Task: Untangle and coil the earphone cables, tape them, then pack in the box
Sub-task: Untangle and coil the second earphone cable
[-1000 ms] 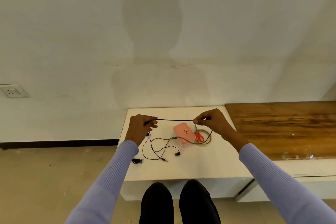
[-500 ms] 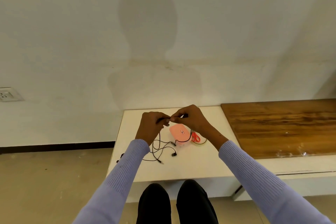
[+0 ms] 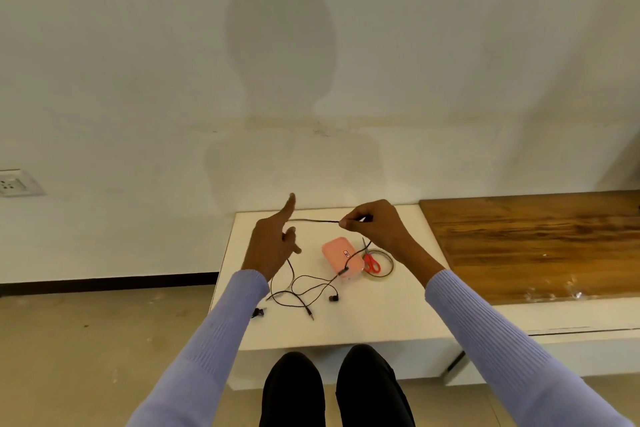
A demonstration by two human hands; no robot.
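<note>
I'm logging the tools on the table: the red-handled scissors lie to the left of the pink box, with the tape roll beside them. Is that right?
Not quite. In the head view the red-handled scissors lie to the right of the pink box, not to its left. The rest holds: the tape roll is right there with them, and the scissors rest across it on the white table.

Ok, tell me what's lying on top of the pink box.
A stretch of black earphone cable crosses the pink box, its inline remote near the front edge. The lid is shut, so the inside is hidden.
</note>
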